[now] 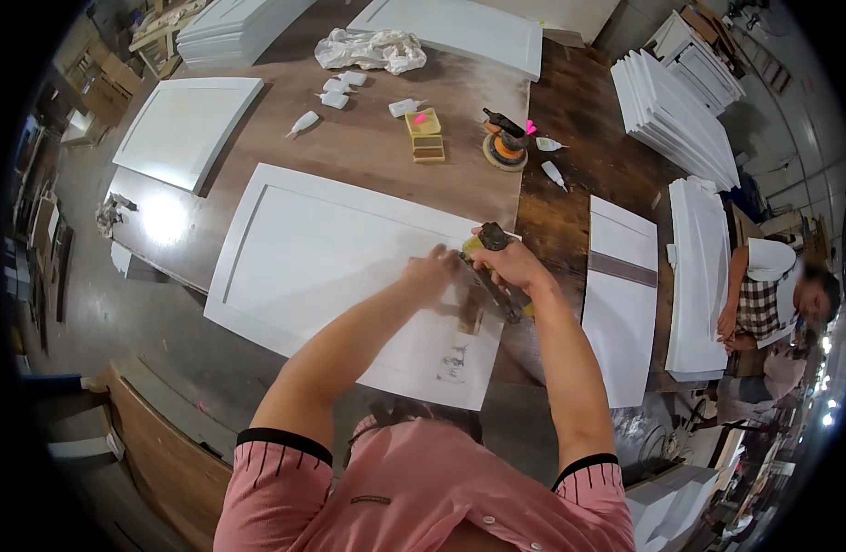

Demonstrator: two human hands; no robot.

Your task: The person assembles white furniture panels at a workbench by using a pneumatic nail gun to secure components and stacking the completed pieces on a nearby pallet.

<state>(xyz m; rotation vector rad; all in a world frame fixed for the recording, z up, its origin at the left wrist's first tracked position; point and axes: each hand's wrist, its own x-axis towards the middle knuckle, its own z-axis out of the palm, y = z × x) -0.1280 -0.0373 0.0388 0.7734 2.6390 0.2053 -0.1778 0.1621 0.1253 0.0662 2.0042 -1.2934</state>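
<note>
A white framed door panel [331,248] lies on the table before me, with its right end under my hands. My right hand [508,260] is closed round a yellow-and-black hand-held tool [489,239], which looks like a nail gun. A long dark part of it slants down over the panel's right edge. My left hand [428,271] is low over the panel, beside the tool; its fingers are smeared and partly hidden. A small brown block [469,317] sits on the panel below the tool, near a patch of dark marks [452,363].
Beyond the panel are a round sander [505,151], a yellow box [425,136], white squeeze bottles [333,97] and a crumpled cloth [371,51]. White panels [623,294] lie right, others [188,124] left; stacks [671,120] stand behind. Another person [763,294] is at far right.
</note>
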